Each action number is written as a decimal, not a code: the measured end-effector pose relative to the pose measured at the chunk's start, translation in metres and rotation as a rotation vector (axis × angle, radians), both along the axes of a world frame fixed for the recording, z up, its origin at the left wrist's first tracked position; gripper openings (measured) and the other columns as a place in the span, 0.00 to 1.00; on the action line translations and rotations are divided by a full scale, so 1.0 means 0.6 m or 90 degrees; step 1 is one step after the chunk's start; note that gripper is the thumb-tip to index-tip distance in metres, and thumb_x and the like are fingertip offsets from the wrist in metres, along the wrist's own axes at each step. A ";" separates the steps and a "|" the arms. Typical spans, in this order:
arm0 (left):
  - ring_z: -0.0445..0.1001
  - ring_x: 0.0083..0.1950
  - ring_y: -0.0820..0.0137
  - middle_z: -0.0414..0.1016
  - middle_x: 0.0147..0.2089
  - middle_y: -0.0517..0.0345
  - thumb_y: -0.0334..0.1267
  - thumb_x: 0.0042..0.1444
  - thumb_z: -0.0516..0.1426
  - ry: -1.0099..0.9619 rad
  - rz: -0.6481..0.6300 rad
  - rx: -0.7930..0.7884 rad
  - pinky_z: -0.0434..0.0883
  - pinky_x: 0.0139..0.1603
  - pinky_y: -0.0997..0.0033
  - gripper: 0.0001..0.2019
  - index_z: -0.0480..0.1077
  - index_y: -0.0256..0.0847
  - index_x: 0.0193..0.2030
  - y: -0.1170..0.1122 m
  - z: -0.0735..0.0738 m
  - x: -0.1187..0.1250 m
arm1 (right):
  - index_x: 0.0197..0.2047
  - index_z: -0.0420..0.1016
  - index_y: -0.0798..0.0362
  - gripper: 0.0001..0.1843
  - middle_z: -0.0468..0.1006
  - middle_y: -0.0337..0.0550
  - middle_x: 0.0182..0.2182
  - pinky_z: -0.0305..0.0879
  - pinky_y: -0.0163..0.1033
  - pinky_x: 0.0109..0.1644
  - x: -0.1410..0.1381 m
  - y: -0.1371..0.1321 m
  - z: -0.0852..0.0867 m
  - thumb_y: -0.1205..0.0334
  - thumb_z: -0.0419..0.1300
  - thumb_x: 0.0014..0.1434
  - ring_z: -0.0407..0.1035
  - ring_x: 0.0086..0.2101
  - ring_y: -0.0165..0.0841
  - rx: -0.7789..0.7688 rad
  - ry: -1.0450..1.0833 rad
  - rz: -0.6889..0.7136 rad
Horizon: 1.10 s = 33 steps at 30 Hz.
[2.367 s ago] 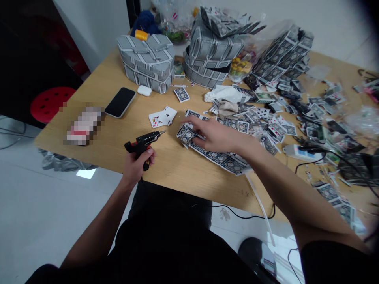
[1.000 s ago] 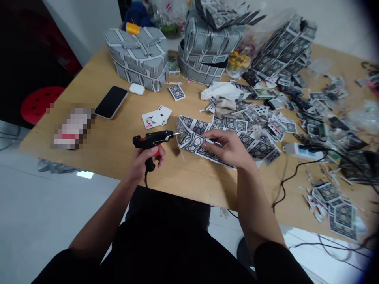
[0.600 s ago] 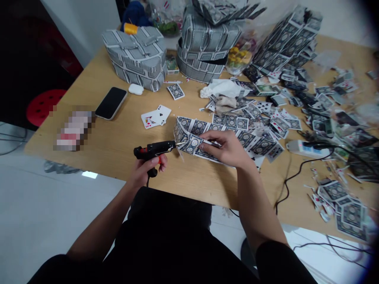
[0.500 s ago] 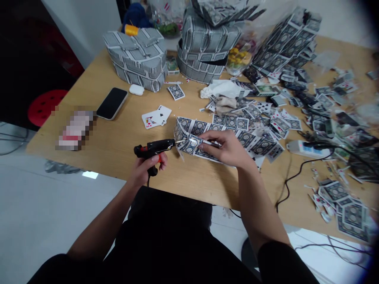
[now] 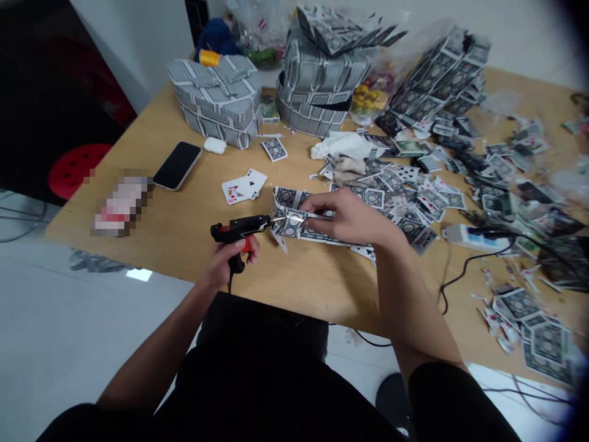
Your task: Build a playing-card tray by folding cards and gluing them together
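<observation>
My left hand (image 5: 234,253), in the head view, is closed around the handle of a black and orange hot glue gun (image 5: 242,229). The gun's nozzle points right and touches or nearly touches the left end of a strip of joined playing cards (image 5: 291,224) with dark blue patterned backs. Over the strip, my right hand (image 5: 343,215) is closed in a pinch on a slim metallic tool (image 5: 318,215), mostly hidden by the fingers. The tool's tip lies over the cards beside the nozzle. Part of the strip is hidden under the right hand.
Two card-woven baskets, a left one (image 5: 218,101) and a taller one (image 5: 322,73), stand at the back. A phone (image 5: 177,166) and loose cards (image 5: 243,186) lie left. Heaped card scraps (image 5: 414,178) cover the right, with a power strip (image 5: 473,238) and its black cable.
My right hand has shifted slightly up and left along the card strip, its fingers nearer the nozzle. The glue gun stays nearly in place. The camera view has shifted a little.
</observation>
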<state>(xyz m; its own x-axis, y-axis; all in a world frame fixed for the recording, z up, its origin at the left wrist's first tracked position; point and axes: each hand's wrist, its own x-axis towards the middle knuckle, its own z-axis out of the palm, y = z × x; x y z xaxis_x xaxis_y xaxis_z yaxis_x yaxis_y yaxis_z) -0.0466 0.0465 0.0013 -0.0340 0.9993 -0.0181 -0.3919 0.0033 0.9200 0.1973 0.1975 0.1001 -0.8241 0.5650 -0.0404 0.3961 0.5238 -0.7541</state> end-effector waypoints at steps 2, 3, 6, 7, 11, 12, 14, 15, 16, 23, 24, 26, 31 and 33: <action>0.71 0.28 0.68 0.73 0.28 0.54 0.53 0.59 0.65 0.001 -0.001 0.000 0.67 0.29 0.67 0.18 0.79 0.36 0.32 0.000 0.000 0.001 | 0.40 0.82 0.54 0.07 0.81 0.39 0.30 0.60 0.39 0.37 -0.001 0.000 0.000 0.62 0.63 0.61 0.69 0.30 0.32 -0.003 0.000 0.005; 0.72 0.28 0.67 0.73 0.28 0.53 0.53 0.59 0.65 0.001 -0.001 0.000 0.67 0.29 0.67 0.19 0.79 0.36 0.32 0.000 0.000 0.000 | 0.40 0.82 0.54 0.07 0.81 0.39 0.30 0.60 0.39 0.38 -0.001 0.000 -0.001 0.62 0.63 0.61 0.69 0.30 0.32 -0.003 0.001 0.006; 0.71 0.29 0.67 0.73 0.28 0.52 0.54 0.59 0.64 0.004 0.002 0.005 0.67 0.29 0.67 0.20 0.79 0.37 0.32 0.000 -0.005 -0.001 | 0.40 0.82 0.54 0.07 0.81 0.39 0.29 0.59 0.39 0.37 0.000 0.000 -0.002 0.62 0.63 0.61 0.68 0.29 0.31 -0.003 0.003 0.008; 0.71 0.29 0.66 0.73 0.28 0.52 0.54 0.59 0.64 0.006 0.001 0.007 0.67 0.29 0.66 0.20 0.79 0.37 0.32 0.001 -0.006 -0.002 | 0.40 0.82 0.54 0.07 0.81 0.39 0.29 0.59 0.39 0.37 0.000 0.000 -0.002 0.62 0.63 0.61 0.68 0.29 0.31 -0.003 0.002 0.006; 0.72 0.29 0.66 0.75 0.29 0.51 0.53 0.60 0.63 0.003 0.001 0.015 0.68 0.30 0.66 0.19 0.79 0.37 0.32 0.001 -0.006 -0.004 | 0.39 0.82 0.53 0.07 0.80 0.38 0.28 0.59 0.38 0.36 0.002 0.001 -0.003 0.62 0.63 0.61 0.67 0.28 0.31 0.002 -0.003 0.004; 0.72 0.29 0.66 0.75 0.29 0.51 0.53 0.60 0.63 0.003 0.003 0.016 0.68 0.30 0.66 0.18 0.79 0.37 0.32 0.002 -0.005 -0.003 | 0.39 0.82 0.53 0.07 0.81 0.38 0.29 0.59 0.38 0.36 0.002 0.002 -0.003 0.62 0.63 0.61 0.68 0.28 0.31 0.001 -0.004 0.007; 0.72 0.29 0.66 0.75 0.29 0.50 0.52 0.60 0.63 0.002 0.010 0.020 0.68 0.30 0.66 0.18 0.78 0.37 0.32 0.002 -0.003 -0.003 | 0.40 0.82 0.53 0.07 0.81 0.39 0.30 0.60 0.38 0.36 0.003 0.002 -0.004 0.62 0.63 0.61 0.69 0.29 0.32 -0.003 -0.001 0.013; 0.72 0.29 0.66 0.75 0.30 0.50 0.51 0.61 0.63 0.001 0.013 0.023 0.68 0.30 0.66 0.18 0.78 0.37 0.31 0.002 -0.003 -0.003 | 0.40 0.82 0.53 0.07 0.82 0.39 0.30 0.60 0.38 0.36 0.002 0.003 -0.004 0.63 0.63 0.60 0.69 0.29 0.32 -0.004 0.000 0.015; 0.73 0.29 0.66 0.76 0.30 0.50 0.51 0.61 0.62 -0.002 0.017 0.025 0.68 0.30 0.66 0.18 0.77 0.37 0.31 0.002 -0.003 -0.002 | 0.40 0.82 0.53 0.07 0.82 0.40 0.31 0.60 0.38 0.37 0.002 0.003 -0.005 0.63 0.63 0.60 0.70 0.29 0.32 -0.003 0.001 0.016; 0.71 0.27 0.68 0.73 0.28 0.52 0.53 0.59 0.64 0.001 0.023 0.020 0.67 0.28 0.67 0.19 0.79 0.36 0.32 0.002 -0.001 0.000 | 0.40 0.82 0.53 0.07 0.81 0.39 0.30 0.60 0.38 0.36 0.001 0.002 -0.006 0.62 0.63 0.61 0.69 0.29 0.32 -0.003 0.002 0.016; 0.70 0.27 0.68 0.73 0.28 0.53 0.54 0.59 0.64 0.005 0.025 0.018 0.67 0.28 0.67 0.19 0.78 0.36 0.31 0.002 0.000 0.000 | 0.40 0.82 0.53 0.07 0.81 0.39 0.29 0.59 0.38 0.36 0.000 0.002 -0.006 0.62 0.63 0.61 0.68 0.29 0.32 -0.003 0.003 0.016; 0.70 0.27 0.67 0.72 0.27 0.53 0.54 0.59 0.64 0.014 0.024 0.018 0.68 0.29 0.66 0.20 0.78 0.37 0.31 0.002 0.001 0.001 | 0.39 0.82 0.53 0.07 0.80 0.38 0.29 0.59 0.38 0.36 0.000 0.002 -0.006 0.62 0.63 0.61 0.67 0.28 0.31 -0.002 0.003 0.018; 0.71 0.28 0.67 0.73 0.28 0.53 0.55 0.59 0.64 0.023 0.041 0.014 0.69 0.30 0.65 0.20 0.78 0.38 0.31 -0.002 0.000 0.001 | 0.39 0.82 0.53 0.07 0.79 0.37 0.29 0.58 0.39 0.36 -0.002 0.001 -0.003 0.62 0.63 0.61 0.66 0.28 0.31 -0.013 -0.002 0.019; 0.71 0.29 0.67 0.74 0.29 0.52 0.55 0.59 0.64 0.026 0.047 0.010 0.69 0.31 0.66 0.19 0.78 0.38 0.32 -0.004 -0.002 0.001 | 0.39 0.81 0.52 0.06 0.79 0.37 0.29 0.58 0.39 0.36 -0.003 0.001 -0.002 0.62 0.62 0.61 0.66 0.29 0.31 -0.015 -0.004 0.017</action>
<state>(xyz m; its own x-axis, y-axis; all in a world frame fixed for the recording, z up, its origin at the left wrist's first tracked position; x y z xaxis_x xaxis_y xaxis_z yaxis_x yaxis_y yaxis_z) -0.0459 0.0440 0.0001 -0.1073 0.9942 0.0010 -0.3523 -0.0389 0.9351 0.1958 0.1980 0.0988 -0.8390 0.5411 -0.0578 0.3862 0.5173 -0.7637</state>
